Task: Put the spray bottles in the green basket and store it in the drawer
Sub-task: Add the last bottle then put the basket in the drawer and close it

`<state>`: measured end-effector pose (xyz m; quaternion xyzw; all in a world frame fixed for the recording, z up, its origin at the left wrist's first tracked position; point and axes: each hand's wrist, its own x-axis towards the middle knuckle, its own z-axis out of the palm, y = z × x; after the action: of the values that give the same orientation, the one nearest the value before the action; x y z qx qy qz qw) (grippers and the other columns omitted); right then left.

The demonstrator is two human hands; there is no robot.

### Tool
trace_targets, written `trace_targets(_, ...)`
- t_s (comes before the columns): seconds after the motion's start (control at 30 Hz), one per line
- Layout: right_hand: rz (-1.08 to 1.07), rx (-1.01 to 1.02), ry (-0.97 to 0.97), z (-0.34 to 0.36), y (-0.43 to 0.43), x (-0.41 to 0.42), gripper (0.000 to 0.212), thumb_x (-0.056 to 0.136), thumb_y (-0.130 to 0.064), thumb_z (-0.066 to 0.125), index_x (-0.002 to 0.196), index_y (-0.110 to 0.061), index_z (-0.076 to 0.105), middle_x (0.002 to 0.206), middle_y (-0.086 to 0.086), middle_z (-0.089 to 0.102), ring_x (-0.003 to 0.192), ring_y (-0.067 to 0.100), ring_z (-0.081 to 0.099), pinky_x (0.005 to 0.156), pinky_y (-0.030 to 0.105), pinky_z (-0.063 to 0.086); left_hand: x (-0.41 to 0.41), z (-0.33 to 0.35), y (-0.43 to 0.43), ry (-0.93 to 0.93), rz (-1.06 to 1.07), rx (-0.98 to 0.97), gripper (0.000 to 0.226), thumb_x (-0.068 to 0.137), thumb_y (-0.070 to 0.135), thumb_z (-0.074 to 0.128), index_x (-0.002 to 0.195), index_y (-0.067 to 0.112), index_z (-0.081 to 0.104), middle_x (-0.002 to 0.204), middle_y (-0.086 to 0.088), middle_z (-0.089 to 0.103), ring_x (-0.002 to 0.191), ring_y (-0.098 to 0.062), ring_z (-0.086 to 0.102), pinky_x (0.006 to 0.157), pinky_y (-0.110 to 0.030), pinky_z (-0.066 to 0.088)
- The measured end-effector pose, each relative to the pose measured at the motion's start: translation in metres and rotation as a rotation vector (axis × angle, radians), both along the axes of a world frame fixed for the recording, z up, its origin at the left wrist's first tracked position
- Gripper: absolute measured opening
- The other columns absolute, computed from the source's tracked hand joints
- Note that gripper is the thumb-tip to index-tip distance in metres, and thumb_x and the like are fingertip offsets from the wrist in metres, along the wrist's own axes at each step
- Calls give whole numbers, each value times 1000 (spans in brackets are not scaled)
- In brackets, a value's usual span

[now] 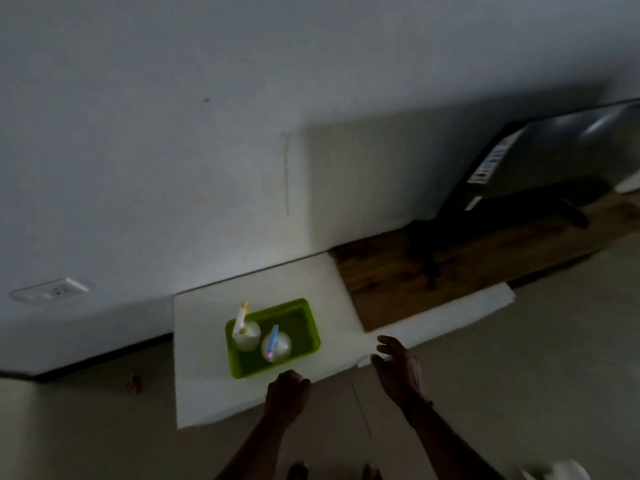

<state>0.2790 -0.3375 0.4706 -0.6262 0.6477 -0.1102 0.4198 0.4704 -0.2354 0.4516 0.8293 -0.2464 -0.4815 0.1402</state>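
A green basket [301, 320] rests on a white cabinet top [207, 341]. Two clear spray bottles stand inside it: one with a yellow-white nozzle [244, 332] at the left, one with a blue-pink nozzle [275, 344] beside it. My left hand [287, 391] hovers just in front of the basket's near edge, fingers curled shut, holding nothing that I can see. My right hand [394, 362] is to the right of the basket, fingers spread, over the white edge. No drawer front is clearly visible in this dim view.
A wooden shelf top [433, 268] extends to the right, with a dark TV [540, 168] standing on it. A white wall [173, 133] is behind, with a socket plate [52, 291] at the left. Beige floor [519, 375] lies below.
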Motion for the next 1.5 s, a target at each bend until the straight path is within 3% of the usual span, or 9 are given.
trace_targets(0.1, -117, 6, 5, 9, 14, -59, 44, 87, -17, 63, 128, -24, 53, 122, 2, 66, 103, 18, 63, 79, 28, 52, -46, 20, -16, 2, -100, -31, 30, 90, 32, 53, 111, 14, 65, 121, -9, 66, 115, -26, 60, 94, -29, 46)
trace_targets(0.27, -255, 13, 22, 11, 35, -162, 43, 88, -17, 64, 128, -22, 53, 122, 2, 65, 101, 20, 62, 73, 24, 44, -133, 38, -39, -9, -250, -97, 26, 88, 31, 55, 104, 15, 66, 112, -8, 69, 98, -23, 62, 75, -24, 42)
trace_targets(0.5, -416, 18, 55, 4, 70, -330, 40, 86, -23, 66, 125, -26, 56, 116, -2, 68, 89, 19, 65, 70, 24, 41, -294, 43, -51, -64, -451, -63, 27, 91, 33, 56, 104, 13, 67, 106, -7, 68, 99, -25, 64, 79, -28, 47)
trace_targets(0.63, -511, 38, 53, -1, 85, -424, 38, 84, -18, 65, 121, -25, 59, 113, 3, 70, 89, 21, 67, 73, 25, 45, -385, 24, -54, -26, -527, -18, 17, 82, 33, 63, 87, 17, 67, 99, -10, 72, 90, -27, 68, 84, -40, 58)
trace_targets(0.8, -583, 83, 123, -17, 97, -523, 35, 81, -16, 66, 115, -25, 64, 106, 2, 73, 92, 21, 68, 77, 24, 48, -479, 14, -65, -17, -617, -22, 20, 81, 36, 62, 88, 19, 69, 100, -7, 73, 92, -27, 69, 85, -35, 56)
trace_targets(1.07, -584, 195, 195, -76, 77, -615, 37, 81, -15, 66, 116, -27, 63, 106, 0, 73, 87, 18, 68, 78, 30, 55, -581, -48, -106, 20, -712, 41, 10, 84, 31, 60, 85, 22, 65, 109, -7, 72, 102, -26, 65, 81, -27, 48)
trace_targets(1.2, -490, 293, 253, -113, 51, -647, 38, 83, -13, 63, 118, -27, 61, 113, 0, 69, 97, 18, 65, 80, 27, 51, -622, -101, -132, 33, -711, 125, 20, 84, 31, 59, 94, 18, 70, 111, -7, 72, 103, -26, 65, 81, -26, 48)
trace_targets(1.4, -301, 491, 329, -195, 3, -688, 44, 88, -5, 57, 127, -26, 54, 128, 2, 59, 114, 18, 55, 92, 29, 50, -670, -185, -175, 53, -712, 194, 9, 84, 32, 61, 77, 25, 61, 106, -5, 74, 102, -25, 66, 75, -25, 45)
trace_targets(1.5, -210, 523, 367, -247, -24, -702, 47, 90, 1, 50, 131, -23, 51, 131, 4, 55, 114, 20, 54, 73, 16, 45, -684, -234, -193, 32, -710, 204, 10, 84, 32, 59, 78, 25, 63, 105, -2, 75, 101, -25, 67, 75, -25, 46)
